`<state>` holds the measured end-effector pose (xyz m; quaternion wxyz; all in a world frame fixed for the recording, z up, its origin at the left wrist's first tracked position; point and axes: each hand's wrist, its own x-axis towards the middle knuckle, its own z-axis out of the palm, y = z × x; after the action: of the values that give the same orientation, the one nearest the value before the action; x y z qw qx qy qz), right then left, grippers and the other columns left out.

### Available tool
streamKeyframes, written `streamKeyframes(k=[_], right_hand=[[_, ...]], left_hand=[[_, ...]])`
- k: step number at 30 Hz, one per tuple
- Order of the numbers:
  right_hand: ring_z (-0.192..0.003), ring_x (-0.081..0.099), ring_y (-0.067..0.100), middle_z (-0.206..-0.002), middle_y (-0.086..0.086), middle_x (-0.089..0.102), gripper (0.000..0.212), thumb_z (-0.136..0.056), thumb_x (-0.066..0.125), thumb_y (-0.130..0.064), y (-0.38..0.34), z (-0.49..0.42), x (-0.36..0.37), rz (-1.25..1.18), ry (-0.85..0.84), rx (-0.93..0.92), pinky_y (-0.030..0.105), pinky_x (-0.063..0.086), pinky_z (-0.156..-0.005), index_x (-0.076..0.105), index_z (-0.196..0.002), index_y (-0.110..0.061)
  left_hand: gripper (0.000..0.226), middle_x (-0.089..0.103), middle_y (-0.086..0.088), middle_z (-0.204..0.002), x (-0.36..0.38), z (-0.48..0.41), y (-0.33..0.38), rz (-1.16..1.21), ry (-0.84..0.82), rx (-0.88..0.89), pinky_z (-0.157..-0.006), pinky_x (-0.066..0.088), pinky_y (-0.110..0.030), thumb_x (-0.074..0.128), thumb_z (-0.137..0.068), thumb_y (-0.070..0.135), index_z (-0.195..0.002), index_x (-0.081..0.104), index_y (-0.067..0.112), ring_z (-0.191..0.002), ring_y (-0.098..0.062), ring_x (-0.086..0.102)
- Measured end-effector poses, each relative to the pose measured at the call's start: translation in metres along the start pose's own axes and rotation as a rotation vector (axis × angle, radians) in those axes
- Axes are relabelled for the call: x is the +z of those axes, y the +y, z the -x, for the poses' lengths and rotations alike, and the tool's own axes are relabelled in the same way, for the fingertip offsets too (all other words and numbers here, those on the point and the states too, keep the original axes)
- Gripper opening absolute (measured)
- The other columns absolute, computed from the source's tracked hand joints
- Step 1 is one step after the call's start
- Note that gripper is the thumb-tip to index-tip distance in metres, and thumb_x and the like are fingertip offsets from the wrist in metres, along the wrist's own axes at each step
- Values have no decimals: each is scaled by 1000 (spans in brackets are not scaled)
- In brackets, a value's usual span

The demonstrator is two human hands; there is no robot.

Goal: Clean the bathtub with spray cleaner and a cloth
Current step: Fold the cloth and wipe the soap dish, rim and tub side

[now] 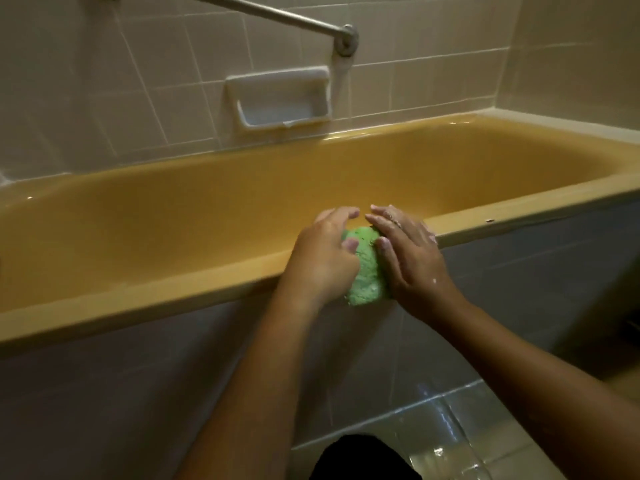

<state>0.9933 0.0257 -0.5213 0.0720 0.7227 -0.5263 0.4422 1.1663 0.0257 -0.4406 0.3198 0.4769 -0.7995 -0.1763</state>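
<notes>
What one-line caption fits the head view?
Left hand grips a bunched green cloth, right hand pressed against it, at the near rim of the yellow bathtub.

Pale square wall tiles (138, 81) fill the top of the frame, a metal rail (277, 15) upper centre above a white soap dish (277, 95); glossy floor tiles (467, 427) lower right

You have two hands in view, one left hand (322, 261) and one right hand (414, 261), with one cloth (367, 275) between them. You can count one ring (390, 216), on the right hand. There is one tub (138, 296). On the wall you see one soap dish (277, 76) and one bar (277, 12), fixed by one round flange (346, 39).
</notes>
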Motion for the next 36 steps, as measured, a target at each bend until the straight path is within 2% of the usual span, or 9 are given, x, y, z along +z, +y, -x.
streamKeyframes(k=[3,8,14,17,20,24,27,33,36], right_hand=[[-148,39,22,-153,0,52,50,-111,27,-41,5,0,1,48,33,-41,58,33,-116,56,-146,-19],[-150,38,27,-149,6,56,37,-103,47,-24,-11,7,5,36,211,-12,54,18,-126,65,-132,-11],[-142,47,33,-140,8,63,48,-100,42,-31,-8,16,19,166,329,-78,62,28,-119,66,-136,-9],[-131,54,36,-129,10,68,48,-97,44,-33,5,9,17,256,361,-126,62,35,-112,71,-127,-8],[-123,58,38,-124,12,70,47,-95,44,-32,29,8,3,289,390,-119,59,41,-107,73,-121,-7],[-117,60,41,-117,16,71,45,-94,42,-30,97,5,-46,330,425,67,58,46,-99,73,-114,-6],[-115,59,38,-114,13,70,43,-94,41,-31,113,-2,-68,319,409,201,57,45,-100,72,-112,-8],[-111,61,37,-115,11,72,40,-94,46,-31,110,3,-60,279,360,-47,49,46,-97,73,-113,-8],[-101,64,39,-108,15,72,40,-94,43,-28,169,1,-91,330,443,31,49,48,-98,74,-107,-6]], left_hand=[[49,60,-4,-144,-12,2,-16,-235,-142,22,-112,40,-42,59,-103,33,-151,49,28,-130,-27,55],[48,70,0,-130,5,0,-13,-281,-11,15,-91,53,-42,55,-101,51,-147,49,39,-117,-32,64],[46,55,2,-152,9,-34,-29,-81,-229,58,-116,40,-40,49,-107,33,-153,49,28,-141,-19,50],[45,66,8,-138,10,-46,-34,-52,-280,60,-112,44,-42,38,-102,50,-139,60,38,-130,-17,58],[42,72,5,-115,18,-55,-23,-224,-363,71,-98,51,-47,19,-95,69,-104,56,50,-112,-27,65],[65,64,-8,-136,39,-55,2,-508,-356,53,-99,47,-48,7,-101,71,-127,54,34,-125,-36,58],[62,58,-7,-145,56,-59,22,-536,-347,85,-103,45,-47,10,-105,65,-140,50,33,-131,-35,54],[56,51,-3,-154,79,-75,34,-532,-340,134,-106,44,-45,13,-106,60,-158,27,46,-138,-33,51],[57,52,-3,-151,87,-80,38,-552,-372,177,-108,43,-48,9,-103,67,-158,17,51,-137,-34,50]])
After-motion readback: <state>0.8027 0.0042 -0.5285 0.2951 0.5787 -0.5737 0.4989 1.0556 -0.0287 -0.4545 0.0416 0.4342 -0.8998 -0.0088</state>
